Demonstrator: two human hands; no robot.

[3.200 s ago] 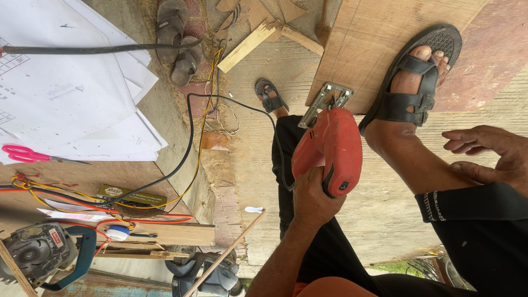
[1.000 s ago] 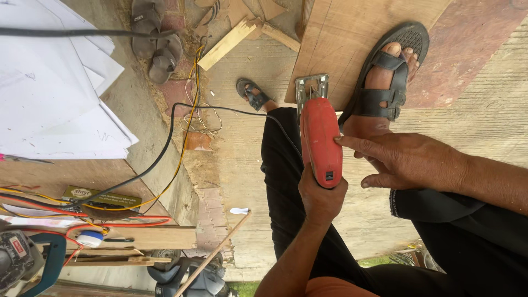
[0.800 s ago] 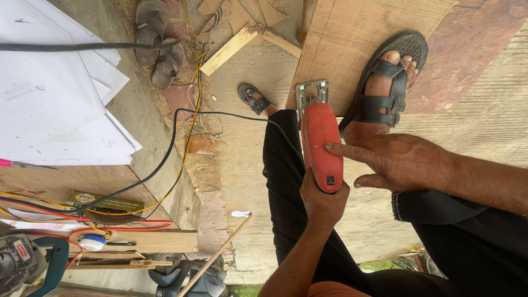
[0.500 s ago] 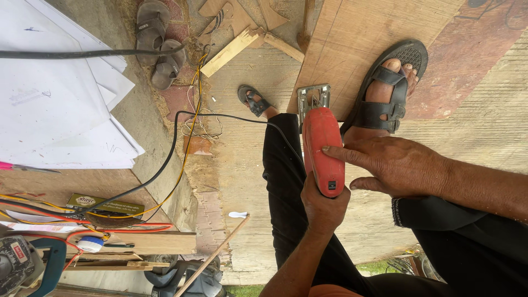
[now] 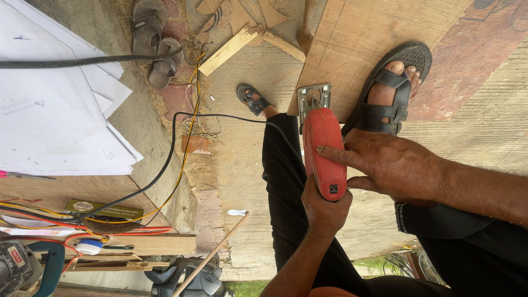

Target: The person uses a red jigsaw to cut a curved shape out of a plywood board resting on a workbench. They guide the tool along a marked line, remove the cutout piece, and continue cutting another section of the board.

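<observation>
Fingers of my left hand [image 5: 325, 206] wrap the rear grip of the red jigsaw [image 5: 323, 151], clamped tight from below. My right hand [image 5: 393, 165] lies over the saw's right side, index finger stretched flat on the red casing, the other fingers loosely curled, gripping nothing that I can see. The saw's metal shoe [image 5: 313, 99] sits at the near edge of the plywood sheet [image 5: 357, 49], where my sandalled foot [image 5: 393, 91] presses the sheet. A black cable [image 5: 165, 165] trails left toward white sheets [image 5: 55, 115].
</observation>
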